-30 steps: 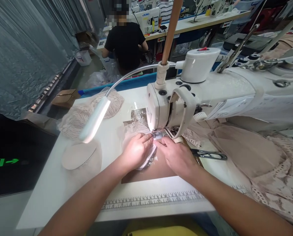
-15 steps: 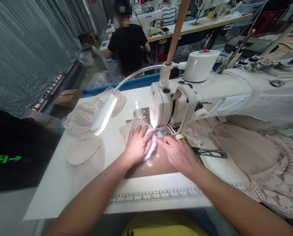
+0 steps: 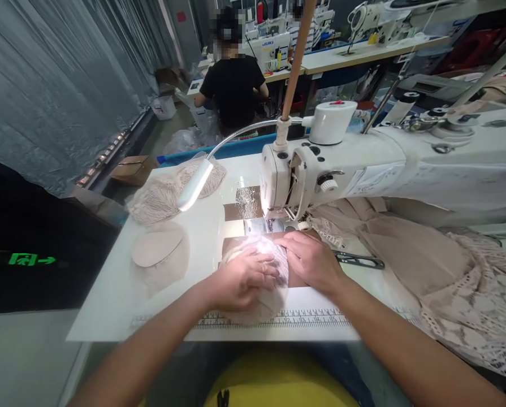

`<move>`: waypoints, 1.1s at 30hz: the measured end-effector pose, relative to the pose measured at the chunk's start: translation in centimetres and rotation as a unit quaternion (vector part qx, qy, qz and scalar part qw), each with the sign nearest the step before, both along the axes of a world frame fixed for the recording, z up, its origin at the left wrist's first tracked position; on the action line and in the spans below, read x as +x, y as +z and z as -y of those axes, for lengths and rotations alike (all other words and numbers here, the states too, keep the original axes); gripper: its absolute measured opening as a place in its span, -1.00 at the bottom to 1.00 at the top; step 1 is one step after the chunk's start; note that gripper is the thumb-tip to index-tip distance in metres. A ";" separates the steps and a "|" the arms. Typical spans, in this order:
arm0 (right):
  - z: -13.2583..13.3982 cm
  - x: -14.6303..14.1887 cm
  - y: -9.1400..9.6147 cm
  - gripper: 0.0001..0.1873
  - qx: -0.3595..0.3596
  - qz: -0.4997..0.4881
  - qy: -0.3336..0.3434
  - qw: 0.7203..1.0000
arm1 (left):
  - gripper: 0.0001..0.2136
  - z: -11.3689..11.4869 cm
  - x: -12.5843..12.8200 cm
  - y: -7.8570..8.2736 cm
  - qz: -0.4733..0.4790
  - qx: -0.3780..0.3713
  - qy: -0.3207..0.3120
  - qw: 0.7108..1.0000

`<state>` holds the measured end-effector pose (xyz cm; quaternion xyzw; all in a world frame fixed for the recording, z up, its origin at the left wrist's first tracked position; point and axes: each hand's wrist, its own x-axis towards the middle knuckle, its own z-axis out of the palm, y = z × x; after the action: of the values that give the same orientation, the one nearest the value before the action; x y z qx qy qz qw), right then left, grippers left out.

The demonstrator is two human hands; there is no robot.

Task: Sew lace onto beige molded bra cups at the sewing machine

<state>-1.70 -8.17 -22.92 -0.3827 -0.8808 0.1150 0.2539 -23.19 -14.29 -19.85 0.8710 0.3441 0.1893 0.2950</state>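
My left hand [image 3: 244,278] and my right hand [image 3: 310,259] both grip a small rounded pale lace piece [image 3: 264,249], lit bright by the lamp. It lies on the white table [image 3: 108,299] just in front of the white sewing machine [image 3: 363,169], a little back from the needle area [image 3: 278,217]. My left fingers curl over its near side. My right fingers press on its right edge.
A gooseneck lamp [image 3: 195,183] shines over the table. Lace pieces [image 3: 163,195] and a flat beige pad [image 3: 156,247] lie at left. Black snips [image 3: 358,260] lie to the right, near heaped beige lace fabric [image 3: 460,282]. A ruler strip [image 3: 303,321] runs along the front edge. A person in black [image 3: 233,85] sits beyond.
Both hands have drawn the lace piece back from under the needle toward me, and now cup it in front of the machine.
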 end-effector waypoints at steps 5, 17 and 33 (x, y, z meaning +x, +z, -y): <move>-0.1 0.0 -0.1 -0.62 -0.012 -0.017 0.022 1.000 | -0.68 -0.3 0.1 -0.7 0.019 0.052 0.179 0.982; -0.5 -0.8 -0.3 -0.57 -0.004 0.186 -0.012 0.982 | -0.64 -3.5 1.7 -1.2 -0.177 0.127 0.125 0.968; -0.8 -2.1 -0.2 -0.60 -0.014 0.171 -0.068 0.983 | -0.47 -7.4 -0.5 -1.3 -0.185 0.101 0.024 0.977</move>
<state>-3.80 -7.38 -23.15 -0.4593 -0.8815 0.0421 0.1012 -23.73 -6.89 -21.14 0.9079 0.3923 0.0655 0.1322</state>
